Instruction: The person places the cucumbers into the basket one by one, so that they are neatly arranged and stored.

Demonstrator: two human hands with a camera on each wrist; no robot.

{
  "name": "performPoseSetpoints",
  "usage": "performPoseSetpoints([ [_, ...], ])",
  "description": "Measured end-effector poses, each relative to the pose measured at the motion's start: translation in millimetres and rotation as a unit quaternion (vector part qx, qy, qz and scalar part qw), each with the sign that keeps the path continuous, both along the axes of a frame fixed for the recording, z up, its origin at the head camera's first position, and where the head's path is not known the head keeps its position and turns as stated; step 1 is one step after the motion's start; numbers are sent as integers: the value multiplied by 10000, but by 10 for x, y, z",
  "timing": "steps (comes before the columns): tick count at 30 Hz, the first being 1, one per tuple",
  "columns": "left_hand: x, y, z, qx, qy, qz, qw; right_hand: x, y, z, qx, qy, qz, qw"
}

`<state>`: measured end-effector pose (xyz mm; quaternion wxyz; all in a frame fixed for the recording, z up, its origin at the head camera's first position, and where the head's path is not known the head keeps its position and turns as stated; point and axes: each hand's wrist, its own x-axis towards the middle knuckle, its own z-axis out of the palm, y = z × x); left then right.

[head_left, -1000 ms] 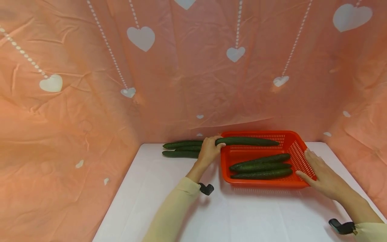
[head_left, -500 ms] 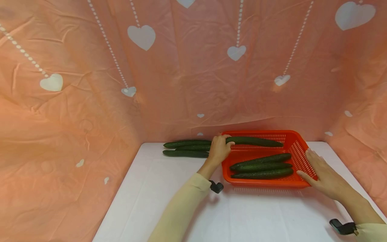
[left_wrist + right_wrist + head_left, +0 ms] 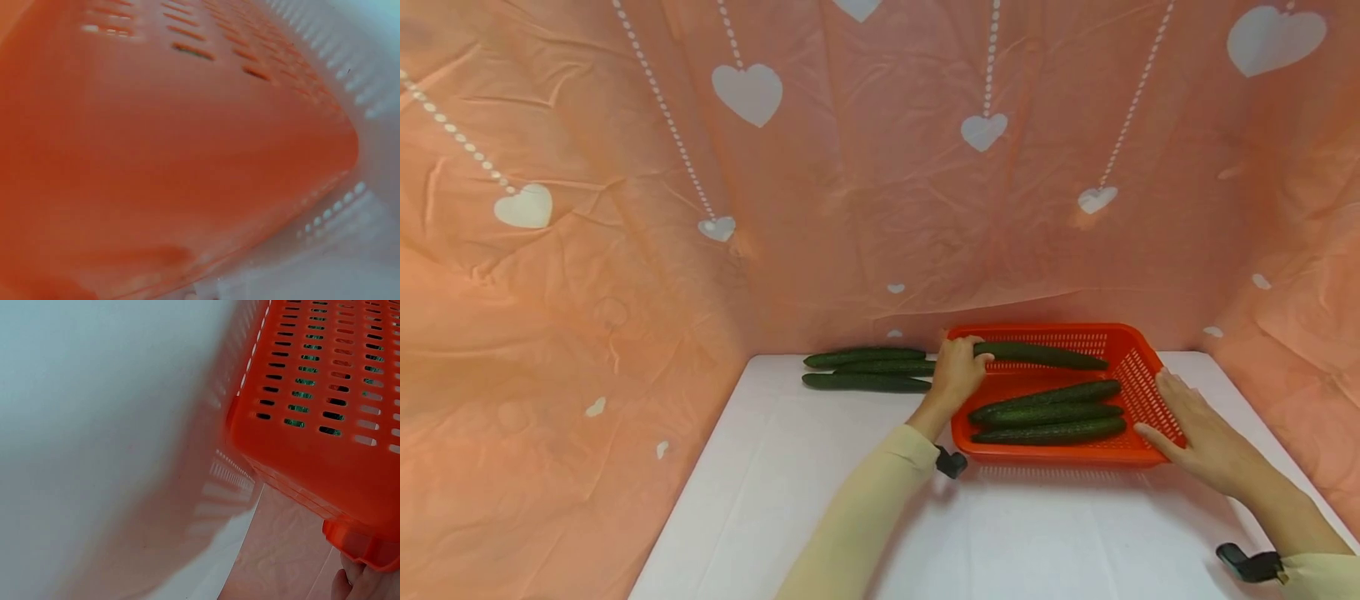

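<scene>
Left hand (image 3: 958, 371) has shifted to the right with the held cucumber (image 3: 1045, 355), which is now farther over the red basket (image 3: 1075, 454). Right hand (image 3: 1210, 442) shows no clear change of place. Grip, left: fingers and thumb closed round one end of the held cucumber; that end is concealed by the hand. Its free end points right, along the basket's back wall; whether it touches the bottom cannot be told. Grip, right: fingers extended, thumb apart, laid against the basket's right end, holding nothing. Three loaded cucumbers (image 3: 1048, 413) lie side by side inside, towards the front. Three loose cucumbers (image 3: 868, 382) lie left of the basket on the white table (image 3: 1075, 533); the right tips of two run up to the left hand and are hard to make out. Left wrist view: blurred basket wall, slots partly legible. Right wrist view: green shows in fragments through the slots; a hand portion at the lower corner is cut off by the frame.
</scene>
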<state>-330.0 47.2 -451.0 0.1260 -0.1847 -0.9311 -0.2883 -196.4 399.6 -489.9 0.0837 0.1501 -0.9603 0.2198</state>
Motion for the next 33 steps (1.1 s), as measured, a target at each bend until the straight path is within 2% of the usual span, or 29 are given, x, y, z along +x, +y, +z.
performPoseSetpoints([
  [6,11,72,-56,218,-254,180,9993,6,-10,1,-1,-57,-52,10000],
  [10,12,112,-83,161,-216,279,9992,8,-7,-4,-19,-89,-72,9999],
  [19,22,201,-114,77,-489,383,9980,12,3,11,-69,-136,-44,9999],
  [25,48,188,-107,-597,-186,312,9976,3,11,-3,-98,-129,-37,9999],
  [30,64,187,-114,-1420,-131,308,9893,-6,11,-7,-88,-69,34,9999],
  [33,60,189,-127,-1704,-106,264,9850,-6,18,-5,-82,-2,40,10000],
])
